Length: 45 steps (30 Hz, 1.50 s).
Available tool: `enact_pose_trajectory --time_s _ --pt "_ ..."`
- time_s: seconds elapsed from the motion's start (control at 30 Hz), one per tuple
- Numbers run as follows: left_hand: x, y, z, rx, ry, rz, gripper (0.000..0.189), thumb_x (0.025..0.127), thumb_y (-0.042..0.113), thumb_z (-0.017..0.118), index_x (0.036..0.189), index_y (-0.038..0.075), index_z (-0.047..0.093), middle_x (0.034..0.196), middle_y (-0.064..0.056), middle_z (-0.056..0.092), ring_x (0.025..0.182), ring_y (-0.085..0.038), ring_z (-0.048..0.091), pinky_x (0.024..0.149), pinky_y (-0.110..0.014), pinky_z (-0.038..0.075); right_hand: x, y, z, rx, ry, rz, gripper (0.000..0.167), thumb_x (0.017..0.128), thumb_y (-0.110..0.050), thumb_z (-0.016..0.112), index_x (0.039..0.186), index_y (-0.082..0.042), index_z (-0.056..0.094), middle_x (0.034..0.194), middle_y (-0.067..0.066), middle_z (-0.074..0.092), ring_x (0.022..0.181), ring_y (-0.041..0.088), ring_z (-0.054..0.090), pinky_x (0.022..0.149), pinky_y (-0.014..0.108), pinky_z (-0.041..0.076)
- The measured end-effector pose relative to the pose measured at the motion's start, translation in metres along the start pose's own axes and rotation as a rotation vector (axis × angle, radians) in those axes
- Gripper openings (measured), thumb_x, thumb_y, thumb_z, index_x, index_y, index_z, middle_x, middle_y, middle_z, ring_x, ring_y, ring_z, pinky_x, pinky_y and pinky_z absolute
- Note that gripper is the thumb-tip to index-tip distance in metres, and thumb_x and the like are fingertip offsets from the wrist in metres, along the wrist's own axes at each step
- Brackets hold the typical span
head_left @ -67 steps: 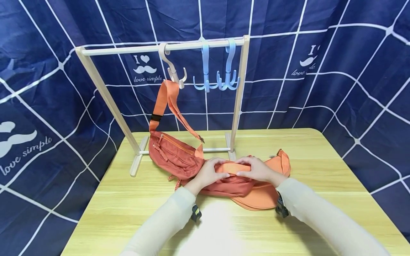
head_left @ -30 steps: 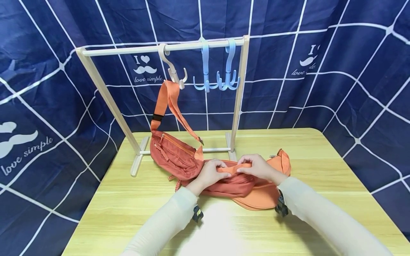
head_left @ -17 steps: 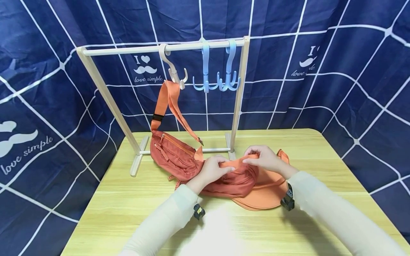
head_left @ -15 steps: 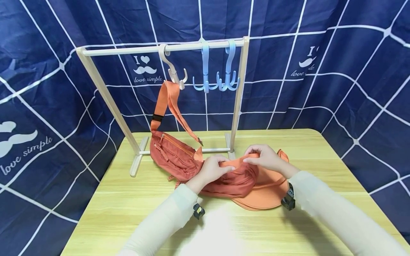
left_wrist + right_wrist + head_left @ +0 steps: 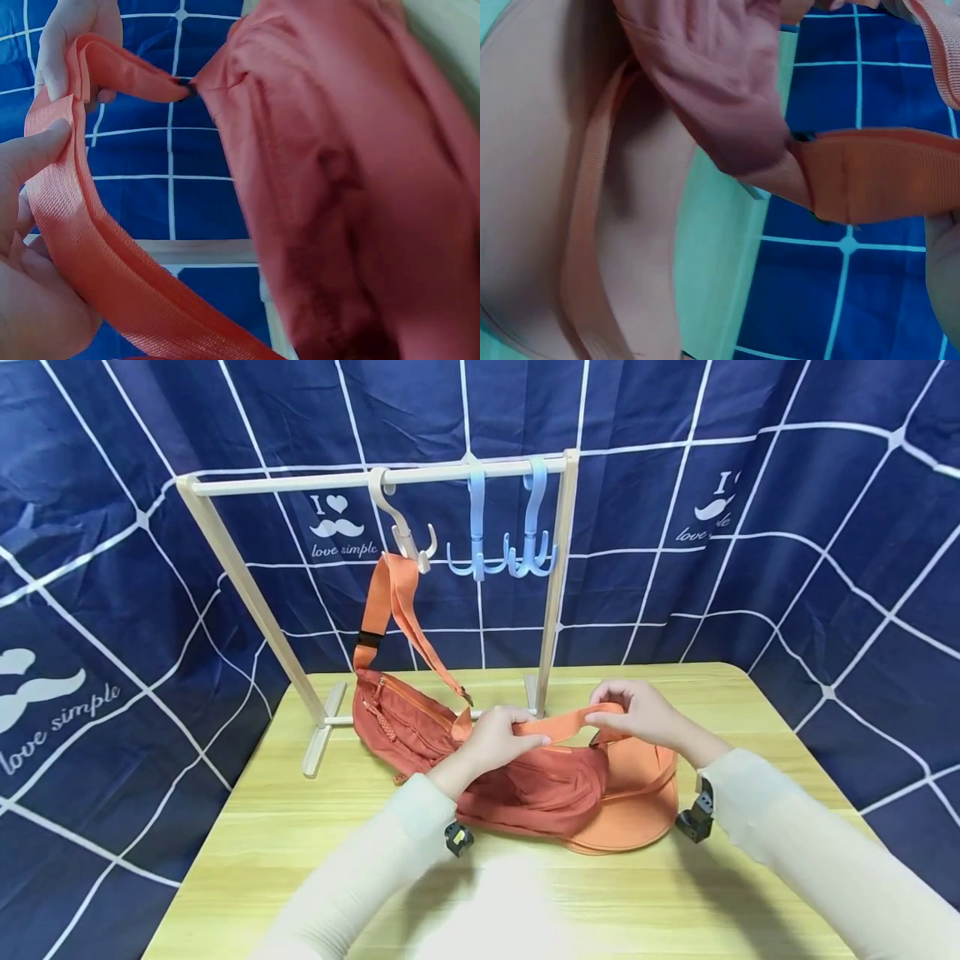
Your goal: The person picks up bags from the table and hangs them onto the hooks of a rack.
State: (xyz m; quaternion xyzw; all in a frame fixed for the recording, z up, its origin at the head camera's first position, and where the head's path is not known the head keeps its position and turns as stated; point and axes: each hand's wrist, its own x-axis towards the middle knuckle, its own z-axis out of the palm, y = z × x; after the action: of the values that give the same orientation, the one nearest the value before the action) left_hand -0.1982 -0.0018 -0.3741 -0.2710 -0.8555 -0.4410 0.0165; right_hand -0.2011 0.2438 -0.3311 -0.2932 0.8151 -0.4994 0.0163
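Note:
Both hands grip the orange strap [image 5: 558,727] of a red waist bag [image 5: 536,789]. My left hand [image 5: 495,739] pinches it at the left, the thumb lying over the webbing in the left wrist view. At the strap's right part, my right hand [image 5: 637,714] holds it between thumb and fingers. The strap arches above the bag, which droops beneath it with its right end over a rounded orange bag [image 5: 637,818]. Another red waist bag [image 5: 401,714] hangs at the left by its strap from a beige hook [image 5: 401,522], partly hidden by the left arm.
A wooden rack [image 5: 285,483] stands at the back of the table [image 5: 262,852]. Two blue multi-prong hooks [image 5: 477,527] hang on its bar, right of the beige one. Behind everything is a blue checked cloth [image 5: 645,510].
The hands have moved up and apart, the right hand further right, drawing the strap out longer. The held waist bag has lifted and shifted slightly. The hanging bag stays on its hook.

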Motion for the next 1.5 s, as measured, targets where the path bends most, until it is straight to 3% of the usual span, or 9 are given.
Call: enact_pose_trajectory --time_s 0.13,0.37,0.6,0.73,0.83,0.97,1.07,1.33,1.5 --pt "0.003 0.009 -0.006 -0.023 -0.014 0.014 0.013 0.081 0.020 0.078 0.079 0.009 0.071 0.064 0.004 0.047 0.057 -0.007 0.041 0.054 -0.020 0.034 0.000 -0.003 -0.008 0.022 -0.025 -0.040 0.013 0.081 0.011 0.067 0.084 0.002 0.058 0.071 -0.002 0.056 0.059 0.005 0.049 0.049 0.020 0.042" --pt "0.009 0.024 -0.014 0.015 -0.021 0.028 0.016 0.081 0.023 0.078 0.077 0.011 0.068 0.066 0.007 0.051 0.060 -0.007 0.043 0.055 -0.020 0.034 0.002 0.002 -0.023 0.043 -0.059 -0.097 0.015 0.081 0.014 0.063 0.086 0.001 0.057 0.078 0.004 0.061 0.069 0.008 0.056 0.058 0.020 0.047" --pt "0.016 0.036 -0.020 0.034 -0.051 0.106 0.028 0.083 0.023 0.076 0.070 0.012 0.053 0.061 0.005 0.036 0.059 -0.010 0.034 0.054 -0.022 0.027 0.001 -0.008 -0.035 0.056 -0.054 -0.127 0.015 0.082 0.014 0.061 0.085 0.001 0.055 0.075 0.003 0.062 0.064 0.008 0.055 0.055 0.020 0.046" --pt "0.021 0.043 -0.020 0.056 -0.068 0.175 0.035 0.086 0.023 0.073 0.069 0.012 0.044 0.064 0.003 0.027 0.057 -0.012 0.027 0.055 -0.023 0.024 -0.001 -0.015 -0.042 0.041 -0.038 -0.126 0.016 0.082 0.015 0.059 0.083 0.000 0.052 0.068 -0.003 0.055 0.059 0.006 0.050 0.052 0.019 0.042" --pt "0.026 0.048 -0.019 0.036 -0.088 0.184 0.035 0.088 0.022 0.070 0.070 0.012 0.042 0.065 0.003 0.024 0.055 -0.011 0.024 0.055 -0.024 0.023 -0.002 -0.020 -0.047 0.034 -0.028 -0.119 0.017 0.083 0.016 0.056 0.083 0.000 0.049 0.066 -0.005 0.049 0.058 0.006 0.047 0.053 0.019 0.041" --pt "0.032 0.055 -0.018 -0.064 -0.136 0.125 0.024 0.090 0.022 0.067 0.076 0.013 0.050 0.067 0.007 0.046 0.049 -0.002 0.049 0.062 -0.019 0.037 -0.002 -0.025 -0.053 0.029 -0.016 -0.109 0.017 0.083 0.016 0.053 0.083 0.001 0.046 0.065 -0.004 0.049 0.058 0.006 0.050 0.054 0.018 0.044" --pt "0.036 0.061 -0.018 -0.105 -0.151 0.092 0.020 0.091 0.023 0.065 0.080 0.012 0.052 0.074 0.003 0.057 0.052 -0.009 0.063 0.070 -0.020 0.046 -0.001 -0.029 -0.057 0.038 -0.012 -0.112 0.015 0.084 0.017 0.052 0.086 0.002 0.047 0.066 0.000 0.054 0.059 0.008 0.053 0.053 0.019 0.046" --pt "0.052 0.075 -0.022 -0.052 -0.111 0.065 0.017 0.090 0.026 0.067 0.087 0.013 0.056 0.065 -0.002 0.057 0.049 -0.021 0.059 0.055 -0.025 0.047 0.003 -0.034 -0.071 0.015 -0.038 -0.102 0.016 0.088 0.012 0.054 0.102 0.004 0.056 0.077 0.009 0.065 0.068 0.016 0.061 0.066 0.021 0.051" --pt "0.061 0.082 -0.026 -0.032 -0.080 0.089 0.018 0.089 0.026 0.069 0.087 0.012 0.057 0.067 -0.002 0.057 0.047 -0.016 0.057 0.051 -0.026 0.046 0.004 -0.039 -0.080 -0.004 -0.036 -0.087 0.016 0.090 0.008 0.057 0.104 0.003 0.060 0.077 0.006 0.066 0.067 0.012 0.061 0.063 0.020 0.051"
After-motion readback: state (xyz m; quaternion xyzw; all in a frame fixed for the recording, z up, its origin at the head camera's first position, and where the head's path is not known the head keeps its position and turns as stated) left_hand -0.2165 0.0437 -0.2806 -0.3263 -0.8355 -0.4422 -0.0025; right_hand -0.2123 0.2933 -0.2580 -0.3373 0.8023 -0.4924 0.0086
